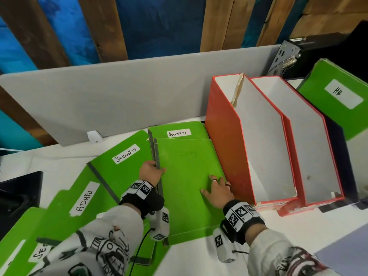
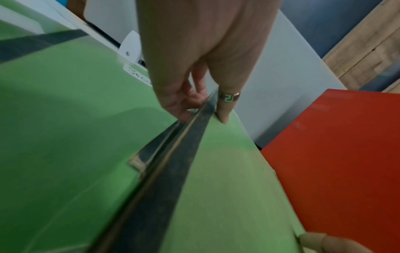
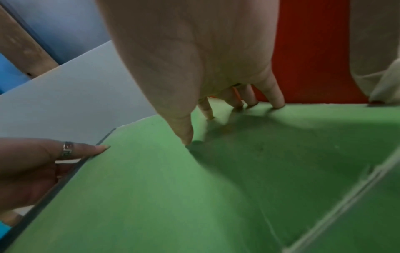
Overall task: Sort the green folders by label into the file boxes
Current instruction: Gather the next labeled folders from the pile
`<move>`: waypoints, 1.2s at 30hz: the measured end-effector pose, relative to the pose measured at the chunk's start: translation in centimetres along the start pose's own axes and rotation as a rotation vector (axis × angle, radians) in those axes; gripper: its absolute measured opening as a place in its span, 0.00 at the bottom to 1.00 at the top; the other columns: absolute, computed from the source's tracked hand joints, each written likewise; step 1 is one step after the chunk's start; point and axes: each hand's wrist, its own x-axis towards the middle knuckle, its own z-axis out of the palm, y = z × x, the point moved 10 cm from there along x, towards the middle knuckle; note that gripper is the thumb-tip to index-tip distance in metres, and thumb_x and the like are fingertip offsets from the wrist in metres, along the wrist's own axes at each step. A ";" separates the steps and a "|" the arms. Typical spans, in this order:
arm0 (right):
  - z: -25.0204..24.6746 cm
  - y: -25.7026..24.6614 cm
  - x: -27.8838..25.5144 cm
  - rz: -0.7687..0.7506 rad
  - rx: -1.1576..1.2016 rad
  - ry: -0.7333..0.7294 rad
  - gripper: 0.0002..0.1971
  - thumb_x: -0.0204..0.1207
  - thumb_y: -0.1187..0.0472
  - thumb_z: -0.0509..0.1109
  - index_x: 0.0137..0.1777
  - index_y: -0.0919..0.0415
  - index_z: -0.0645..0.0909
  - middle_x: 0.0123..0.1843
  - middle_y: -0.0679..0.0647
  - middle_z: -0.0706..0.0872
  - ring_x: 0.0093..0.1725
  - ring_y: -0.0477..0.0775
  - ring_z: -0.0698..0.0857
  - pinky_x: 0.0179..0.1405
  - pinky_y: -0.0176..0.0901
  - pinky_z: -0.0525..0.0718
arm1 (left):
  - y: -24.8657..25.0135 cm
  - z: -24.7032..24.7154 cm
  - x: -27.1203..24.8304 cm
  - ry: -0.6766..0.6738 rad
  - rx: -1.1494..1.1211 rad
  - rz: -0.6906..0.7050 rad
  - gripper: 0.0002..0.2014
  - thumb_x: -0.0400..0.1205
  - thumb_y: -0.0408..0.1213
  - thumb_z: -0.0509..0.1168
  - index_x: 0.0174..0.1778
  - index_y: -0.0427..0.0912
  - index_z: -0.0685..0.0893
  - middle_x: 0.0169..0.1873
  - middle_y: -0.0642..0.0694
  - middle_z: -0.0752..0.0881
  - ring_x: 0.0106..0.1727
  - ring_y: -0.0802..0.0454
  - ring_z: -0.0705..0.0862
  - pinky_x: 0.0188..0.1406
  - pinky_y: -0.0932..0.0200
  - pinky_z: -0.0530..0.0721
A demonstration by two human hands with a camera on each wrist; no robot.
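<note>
Left hand (image 1: 152,172): we noted its fingers (image 2: 184,102) curled under the dark spine edge of the top green folder (image 1: 187,182), thumb on the cover, a pinch grip, likely to lift or turn that side. Right hand (image 1: 219,189): fingers spread wide, tips (image 3: 275,101) pressing flat on the cover at its 3 o'clock edge, holding nothing; we judged this steadied the folder against sliding.

The top folder lay face-down or unlabelled on its visible side, so we read the hold as a flip to find the label.

At 12 o'clock beneath it, a folder marked SECURITY (image 1: 179,133); at 10 o'clock another SECURITY folder (image 1: 119,166); at 8 o'clock an ADMIN folder (image 1: 79,198).

At 3 o'clock, touching the pile, two red file boxes (image 1: 229,152), both seemingly without folders. Beyond them at 2 o'clock an HR folder (image 1: 338,96) stood upright.
</note>
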 end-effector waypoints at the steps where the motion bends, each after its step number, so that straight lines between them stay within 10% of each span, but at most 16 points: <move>1: 0.0 0.0 -0.1 -0.001 -0.008 0.012 0.34 0.81 0.44 0.59 0.82 0.53 0.49 0.84 0.65 0.46 0.82 0.70 0.49 0.77 0.64 0.63 | 0.2 0.0 -0.2 0.008 -0.017 0.024 0.25 0.74 0.34 0.74 0.65 0.31 0.75 0.40 0.42 0.82 0.50 0.42 0.83 0.50 0.53 0.80; 10: 0.3 -0.2 -0.4 -0.006 -0.064 0.041 0.34 0.82 0.45 0.58 0.83 0.53 0.48 0.84 0.67 0.45 0.82 0.71 0.50 0.77 0.64 0.64 | 1.1 -0.5 -1.9 0.064 0.110 0.129 0.22 0.75 0.27 0.71 0.65 0.30 0.77 0.60 0.35 0.81 0.60 0.40 0.81 0.58 0.54 0.79; 21: 0.7 -0.4 -0.7 -0.023 -0.064 0.037 0.35 0.82 0.45 0.58 0.83 0.52 0.46 0.84 0.68 0.42 0.83 0.71 0.47 0.77 0.66 0.61 | 0.6 -0.7 -1.7 0.035 0.126 0.118 0.19 0.72 0.41 0.76 0.54 0.41 0.78 0.55 0.42 0.76 0.58 0.47 0.76 0.62 0.51 0.78; 26: -0.7 -0.8 -0.9 -0.057 0.075 0.056 0.35 0.82 0.47 0.59 0.83 0.51 0.44 0.84 0.64 0.45 0.82 0.70 0.52 0.78 0.63 0.61 | 1.8 1.1 -2.7 -0.151 -0.377 0.104 0.30 0.75 0.23 0.70 0.68 0.41 0.62 0.60 0.29 0.81 0.53 0.47 0.80 0.64 0.45 0.77; 30: -4.1 -1.8 -1.5 -0.121 0.229 0.244 0.39 0.80 0.48 0.64 0.83 0.51 0.44 0.85 0.59 0.45 0.82 0.66 0.53 0.76 0.66 0.60 | 1.5 -1.4 -2.1 -0.176 -0.569 0.124 0.25 0.75 0.18 0.66 0.67 0.41 0.76 0.61 0.40 0.86 0.62 0.45 0.82 0.70 0.41 0.75; 33: -6.6 -2.5 -1.5 -0.189 0.458 0.371 0.41 0.78 0.57 0.69 0.83 0.57 0.45 0.82 0.62 0.58 0.79 0.64 0.64 0.77 0.60 0.65 | 2.1 -4.2 -2.5 -0.245 -0.706 0.171 0.22 0.77 0.17 0.62 0.59 0.47 0.80 0.52 0.55 0.89 0.54 0.62 0.85 0.63 0.55 0.78; 36: -8.0 -3.8 -1.4 -0.260 0.654 0.395 0.36 0.76 0.66 0.71 0.80 0.62 0.56 0.68 0.64 0.80 0.68 0.61 0.78 0.66 0.44 0.73 | 1.6 -6.6 -2.5 -0.283 -0.783 0.189 0.25 0.76 0.25 0.67 0.69 0.43 0.76 0.68 0.48 0.80 0.70 0.53 0.77 0.67 0.56 0.75</move>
